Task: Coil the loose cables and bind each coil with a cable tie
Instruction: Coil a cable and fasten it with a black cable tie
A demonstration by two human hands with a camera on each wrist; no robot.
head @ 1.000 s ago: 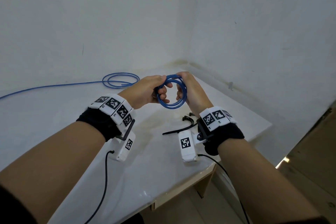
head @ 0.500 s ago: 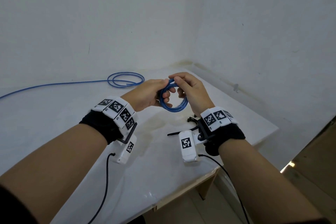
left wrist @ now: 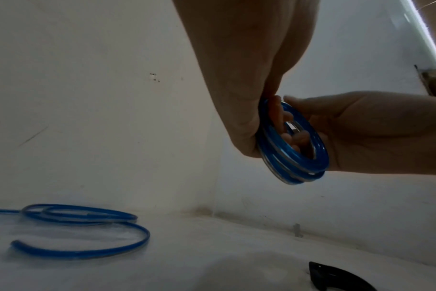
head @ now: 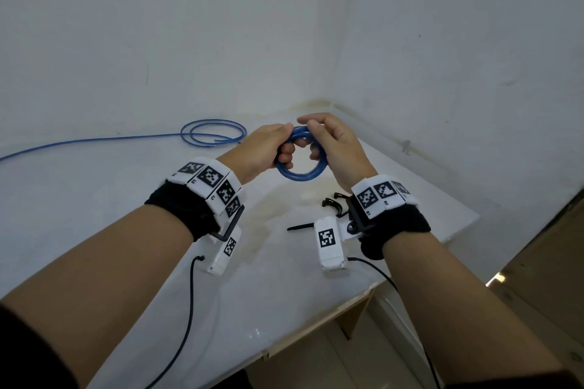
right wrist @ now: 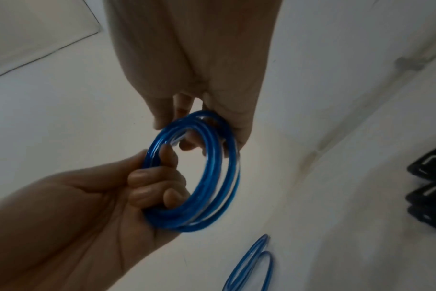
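Note:
A small coil of blue cable point(head: 301, 174) is held upright above the white table point(head: 94, 199) between both hands. My left hand point(head: 286, 150) grips its left side, fingers curled through the ring point(right wrist: 162, 183). My right hand point(head: 313, 140) pinches the top and right side, with fingertips inside the loop point(left wrist: 294, 137). A second blue cable point(head: 213, 133) lies in loose loops at the back left, its tail running off to the left. Black cable ties point(head: 331, 203) lie on the table under my right wrist, one strip point(head: 300, 227) pointing left.
Two white walls meet in a corner point(head: 328, 101) just behind the hands. The table's front edge point(head: 316, 322) runs diagonally below my right forearm, with floor beyond it. Thin black wires point(head: 189, 300) hang from the wrist cameras.
The right hand's fingers have shifted up over the top of the coil. The left hand keeps its grip, and the coil stays between the hands.

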